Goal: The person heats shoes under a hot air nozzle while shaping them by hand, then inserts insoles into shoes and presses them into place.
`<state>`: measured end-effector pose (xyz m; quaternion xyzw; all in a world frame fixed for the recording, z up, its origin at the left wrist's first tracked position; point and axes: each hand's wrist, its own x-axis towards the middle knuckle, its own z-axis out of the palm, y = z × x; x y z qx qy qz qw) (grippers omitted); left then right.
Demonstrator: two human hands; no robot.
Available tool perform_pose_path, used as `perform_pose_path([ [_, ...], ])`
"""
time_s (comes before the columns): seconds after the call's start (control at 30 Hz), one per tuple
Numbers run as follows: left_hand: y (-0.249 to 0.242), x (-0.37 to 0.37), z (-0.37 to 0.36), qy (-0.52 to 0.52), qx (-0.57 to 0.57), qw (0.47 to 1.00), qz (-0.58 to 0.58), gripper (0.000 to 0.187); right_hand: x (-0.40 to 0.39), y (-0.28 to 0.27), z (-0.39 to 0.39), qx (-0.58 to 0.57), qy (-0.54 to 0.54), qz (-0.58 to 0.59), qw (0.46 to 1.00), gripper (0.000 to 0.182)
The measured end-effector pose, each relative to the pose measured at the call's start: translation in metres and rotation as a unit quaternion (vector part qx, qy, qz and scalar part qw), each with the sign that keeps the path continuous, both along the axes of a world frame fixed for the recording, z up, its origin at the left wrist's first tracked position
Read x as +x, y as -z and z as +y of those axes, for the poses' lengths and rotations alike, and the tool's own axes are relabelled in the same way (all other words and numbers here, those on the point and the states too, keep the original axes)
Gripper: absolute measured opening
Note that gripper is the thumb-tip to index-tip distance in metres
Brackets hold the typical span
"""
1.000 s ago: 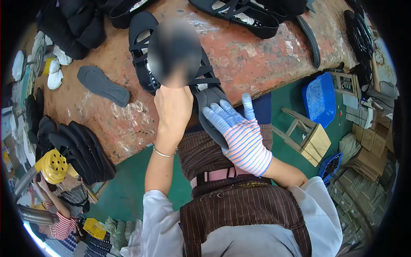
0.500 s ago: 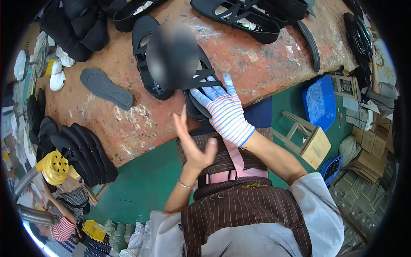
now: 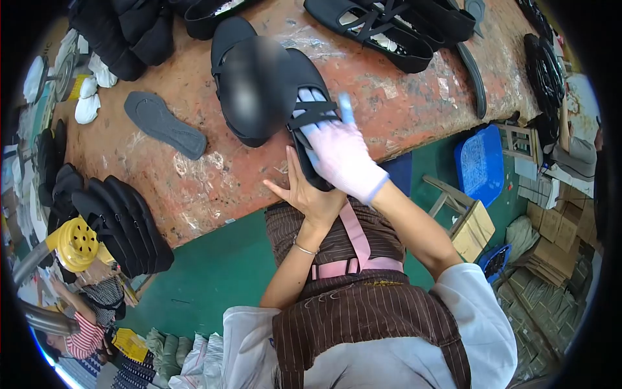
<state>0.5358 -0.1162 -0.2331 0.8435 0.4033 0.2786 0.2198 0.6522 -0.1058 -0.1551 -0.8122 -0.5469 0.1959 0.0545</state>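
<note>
A black shoe with crossed straps (image 3: 303, 70) lies near the table's front edge, toe pointing away from me. My right hand (image 3: 346, 155), in a striped glove blurred by motion, has its fingers inside the shoe under the straps, with the thumb outside along its side. My bare left hand (image 3: 311, 198) is at the heel end, palm against it, with its fingers apart. Another black shoe (image 3: 227, 39) lies just left of this one, partly covered by a dark blurred patch. A loose grey sole (image 3: 165, 125) is farther left on the table.
The worn reddish table (image 3: 240, 185) bears several black shoes (image 3: 389, 29) at the back and a row of black shoe parts (image 3: 123, 227) at the left. A wooden stool (image 3: 473, 227) and a blue basin (image 3: 479, 165) stand on the floor at right. Another person (image 3: 84, 330) is at lower left.
My left hand has moved right and up from beside the shoe to its heel. My right hand has stayed inside the shoe. The view has shifted slightly.
</note>
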Motion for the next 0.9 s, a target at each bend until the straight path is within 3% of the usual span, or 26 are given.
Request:
perform_pose_path([
  [0.03,0.004,-0.004,0.0,0.008,0.014,1.0,0.008,0.1,-0.004,0.001,-0.011,0.069,-0.009,-0.019,0.997,0.055],
  [0.17,0.003,-0.004,0.0,0.021,0.003,1.0,0.011,0.099,-0.007,0.009,-0.004,-0.012,-0.018,-0.05,0.999,0.057],
  [0.27,-0.001,-0.002,0.0,0.014,-0.018,1.0,-0.018,0.09,-0.006,0.038,0.021,0.188,0.034,-0.158,0.969,0.054],
  [0.33,0.0,-0.003,0.0,0.008,-0.023,0.999,-0.036,0.088,0.003,0.011,0.034,-0.015,0.011,-0.073,0.997,0.049],
  [0.4,0.001,-0.005,-0.001,0.004,-0.032,0.998,-0.052,0.09,0.007,-0.02,0.042,-0.208,-0.041,-0.044,0.976,0.048],
  [0.43,0.003,-0.005,-0.001,0.001,-0.015,0.999,-0.037,0.107,0.005,-0.015,0.024,-0.101,-0.01,-0.004,0.995,0.048],
  [0.47,0.004,-0.003,0.001,-0.001,-0.004,1.0,-0.03,0.107,-0.003,0.019,0.007,0.19,-0.013,-0.148,0.971,0.048],
  [0.53,0.005,-0.003,0.0,0.002,0.009,1.0,-0.012,0.107,-0.005,0.022,0.0,0.189,-0.033,-0.138,0.972,0.048],
  [0.63,0.0,0.0,0.002,0.004,-0.011,1.0,-0.025,0.107,0.003,-0.007,0.032,-0.008,0.006,-0.03,0.999,0.048],
  [0.67,-0.001,-0.002,0.001,0.007,-0.019,0.999,-0.025,0.106,0.011,-0.031,0.055,-0.249,-0.057,-0.012,0.967,0.048],
  [0.73,0.0,-0.004,-0.002,0.006,-0.02,0.999,-0.034,0.107,0.01,-0.023,0.057,-0.25,-0.069,-0.025,0.966,0.052],
  [0.83,0.003,-0.004,0.0,0.0,-0.007,0.999,-0.045,0.107,-0.004,-0.003,-0.006,0.079,-0.057,-0.098,0.99,0.07],
  [0.87,0.008,-0.006,-0.002,-0.002,0.003,0.999,-0.034,0.106,-0.007,-0.026,-0.018,0.003,-0.086,-0.028,0.996,0.068],
  [0.9,0.013,-0.005,-0.002,-0.004,0.015,1.0,-0.025,0.106,-0.009,-0.025,-0.036,0.034,-0.095,-0.008,0.995,0.066],
])
